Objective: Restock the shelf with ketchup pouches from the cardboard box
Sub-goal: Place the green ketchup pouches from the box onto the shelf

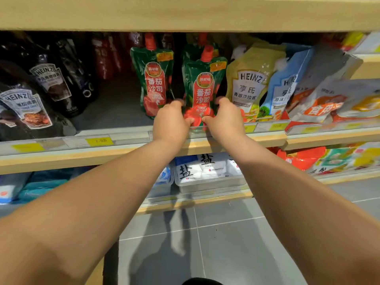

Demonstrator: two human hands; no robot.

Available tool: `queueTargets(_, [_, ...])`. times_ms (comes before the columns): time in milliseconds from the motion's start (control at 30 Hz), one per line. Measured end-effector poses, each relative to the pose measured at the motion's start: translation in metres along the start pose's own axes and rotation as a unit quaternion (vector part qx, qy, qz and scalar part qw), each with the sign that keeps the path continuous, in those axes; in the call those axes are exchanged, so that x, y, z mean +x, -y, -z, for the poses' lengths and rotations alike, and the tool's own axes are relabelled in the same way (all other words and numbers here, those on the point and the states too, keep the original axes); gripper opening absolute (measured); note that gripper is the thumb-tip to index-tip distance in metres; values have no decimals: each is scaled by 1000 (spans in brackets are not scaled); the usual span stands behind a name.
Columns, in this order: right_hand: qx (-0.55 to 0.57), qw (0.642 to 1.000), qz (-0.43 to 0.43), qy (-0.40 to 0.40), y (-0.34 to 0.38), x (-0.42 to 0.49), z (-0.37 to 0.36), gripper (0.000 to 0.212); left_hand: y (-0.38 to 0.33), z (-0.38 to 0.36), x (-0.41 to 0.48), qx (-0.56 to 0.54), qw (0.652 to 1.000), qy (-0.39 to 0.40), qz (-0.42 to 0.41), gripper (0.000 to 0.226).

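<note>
A green and red ketchup pouch [202, 87] with a red cap stands upright at the front of the middle shelf [123, 118]. My left hand [170, 120] grips its lower left edge and my right hand [223, 118] grips its lower right edge. A second ketchup pouch [153, 77] of the same kind stands just to the left and a little further back. Another red cap shows behind the held pouch. The cardboard box is not in view.
Black Heinz pouches [49, 83] fill the shelf's left side; a bare gap lies between them and the ketchup. Yellow and blue Heinz pouches [248, 85] lean at the right. White salt packs [203, 169] sit on the lower shelf. A wooden shelf board [185, 13] runs overhead.
</note>
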State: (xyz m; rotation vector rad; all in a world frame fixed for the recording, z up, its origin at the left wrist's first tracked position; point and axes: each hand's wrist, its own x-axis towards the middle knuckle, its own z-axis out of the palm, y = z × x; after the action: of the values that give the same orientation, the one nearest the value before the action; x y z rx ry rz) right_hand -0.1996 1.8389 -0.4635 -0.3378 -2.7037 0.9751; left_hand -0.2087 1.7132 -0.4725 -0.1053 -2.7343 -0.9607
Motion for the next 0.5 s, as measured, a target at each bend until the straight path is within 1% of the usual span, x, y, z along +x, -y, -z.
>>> queueTargets(133, [-22, 1000, -12, -4, 4, 8, -2, 41, -5, -2, 4, -14, 1000, 0, -9, 52])
queueTargets(300, [-43, 999, -25, -12, 9, 20, -6, 34, -2, -4, 5, 14, 998, 14, -55, 51])
queueTargets(400, [-65, 997, -29, -18, 12, 25, -10, 36, 0, -3, 5, 37, 996, 23, -73, 55])
queueTargets(500, [-61, 997, -33, -30, 13, 28, -15, 36, -3, -2, 8, 53, 995, 50, -73, 60])
